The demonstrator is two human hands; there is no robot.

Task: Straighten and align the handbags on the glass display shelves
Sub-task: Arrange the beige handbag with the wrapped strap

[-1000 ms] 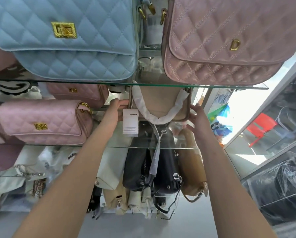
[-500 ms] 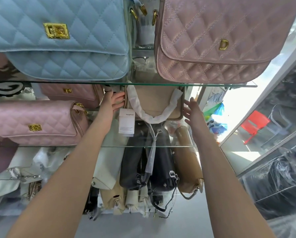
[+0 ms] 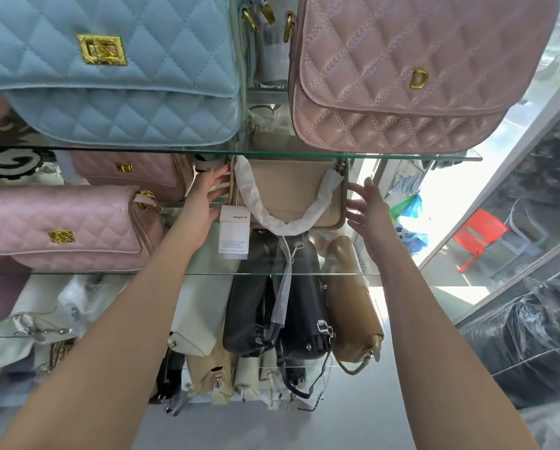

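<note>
The upper glass shelf (image 3: 402, 156) cuts off the top of the smooth beige rectangular handbag (image 3: 291, 193) on the middle shelf (image 3: 353, 273). Our left hand (image 3: 207, 196) rests flat fingers against its left side. Our right hand (image 3: 368, 206), fingers spread, hovers at its right, and we cannot tell whether it touches.

Top shelf (image 3: 272, 154): clasp bag (image 3: 110, 92) on the left, D bag (image 3: 402, 76) on the right, with a gap between them.
Middle shelf (image 3: 207, 273): handle bag (image 3: 291, 190) under that gap; front bag (image 3: 67, 228) to its left, rear bag (image 3: 132, 173) behind that one.
Tag (image 3: 234, 232): hangs at the handle bag's left front corner.
Hands: left hand (image 3: 207, 196) at the handle bag's left side, right hand (image 3: 368, 206) just beside its right side.
Lower bags (image 3: 291, 319): side by side, below the middle shelf.
</note>
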